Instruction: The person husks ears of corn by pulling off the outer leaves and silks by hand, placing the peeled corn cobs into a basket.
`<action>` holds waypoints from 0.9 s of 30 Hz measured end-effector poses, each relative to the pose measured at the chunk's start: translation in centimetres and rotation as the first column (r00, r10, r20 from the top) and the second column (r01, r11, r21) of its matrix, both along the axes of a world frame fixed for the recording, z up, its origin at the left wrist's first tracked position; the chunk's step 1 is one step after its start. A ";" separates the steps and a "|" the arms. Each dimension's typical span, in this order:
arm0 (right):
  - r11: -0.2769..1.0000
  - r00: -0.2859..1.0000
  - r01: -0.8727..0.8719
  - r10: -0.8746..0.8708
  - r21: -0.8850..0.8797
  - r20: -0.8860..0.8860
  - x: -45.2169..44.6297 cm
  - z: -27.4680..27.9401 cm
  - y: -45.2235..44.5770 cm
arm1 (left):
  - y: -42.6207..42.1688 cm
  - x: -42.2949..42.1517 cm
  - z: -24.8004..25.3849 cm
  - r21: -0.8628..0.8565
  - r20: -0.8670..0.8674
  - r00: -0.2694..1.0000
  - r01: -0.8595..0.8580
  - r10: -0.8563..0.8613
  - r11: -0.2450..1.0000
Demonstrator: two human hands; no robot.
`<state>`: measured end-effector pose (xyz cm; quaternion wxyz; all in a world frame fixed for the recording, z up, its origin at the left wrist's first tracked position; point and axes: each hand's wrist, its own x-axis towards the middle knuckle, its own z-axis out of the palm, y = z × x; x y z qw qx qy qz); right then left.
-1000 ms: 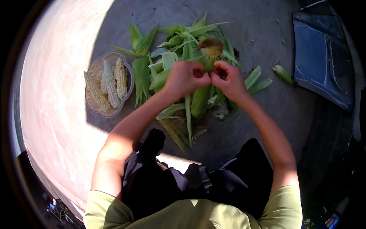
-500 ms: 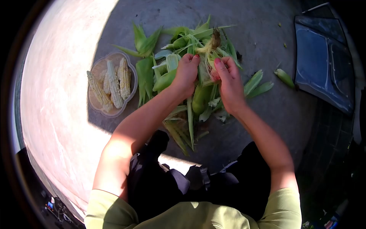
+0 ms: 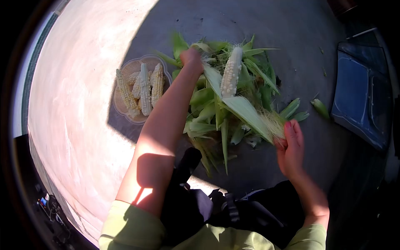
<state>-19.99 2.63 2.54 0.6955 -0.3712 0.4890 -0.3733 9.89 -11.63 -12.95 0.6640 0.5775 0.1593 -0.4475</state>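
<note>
A pale ear of corn stands bared, tip up, between my hands, over a heap of green husks. From its base a peeled husk with silk at its end stretches down to the right. My right hand is closed on the end of that husk, pinching it with the thumb on top. Another husk strip runs from the base up to my left hand, which is closed around its end. Motion smears my left hand a little, and its fingers are partly hidden.
Left of the husk pile, a scalloped plastic basket holds several peeled ears. Loose husks cover the concrete floor before me. One small green husk piece lies at right, beside a dark blue panel.
My hands have moved apart, left hand up and left, right hand down and right. The husk has been pulled open, and the pale kernels now show.
</note>
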 end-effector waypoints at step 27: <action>0.596 0.609 0.763 -0.792 0.250 0.028 -8.1 -14.5 -19.2 | 15.3 -15.6 15.6 -0.545 0.167 0.791 0.572 -0.588 0.614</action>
